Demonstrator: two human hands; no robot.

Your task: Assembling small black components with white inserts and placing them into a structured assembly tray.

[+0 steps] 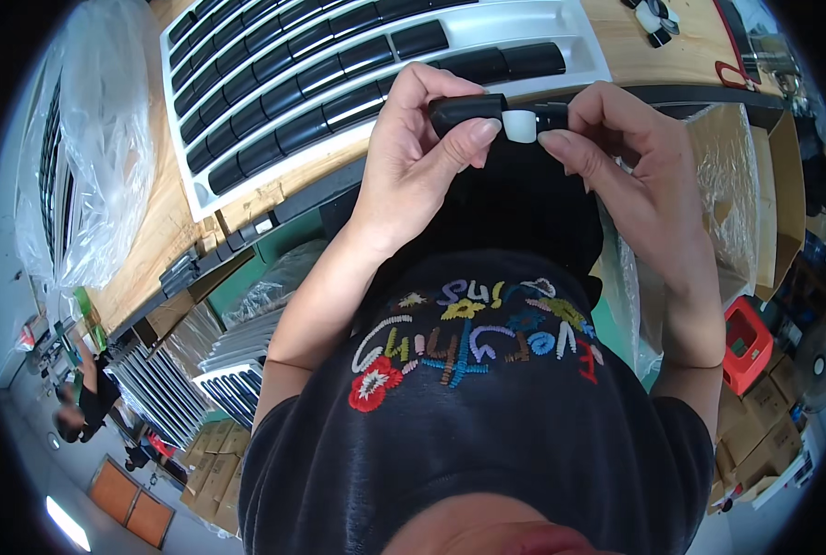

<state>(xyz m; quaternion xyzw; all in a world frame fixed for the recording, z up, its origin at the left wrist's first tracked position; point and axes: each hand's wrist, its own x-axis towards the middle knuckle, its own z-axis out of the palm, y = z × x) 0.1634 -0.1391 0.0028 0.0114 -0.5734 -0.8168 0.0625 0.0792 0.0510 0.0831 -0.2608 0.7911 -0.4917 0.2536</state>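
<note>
In front of my chest, my left hand (402, 171) is closed around a glossy black tube-shaped piece (466, 109), with the thumb pressed along its lower side. A small white collar-like part (520, 128) sits at the tube's right end. Beyond it, a short black end piece (552, 113) is pinched between the thumb and fingers of my right hand (630, 157). All these parts lie in one line, and whether they are joined cannot be seen. Just behind my hands is a white tray (510, 32) holding rows of similar black pieces (325, 79).
The tray rests on a wooden table (158, 208). Clear plastic wrap (107, 139) covers something at the left. Small black and white parts (653, 20) and red-handled scissors (733, 76) lie at the back right. An open cardboard box (783, 203) and a red stool (748, 347) stand right.
</note>
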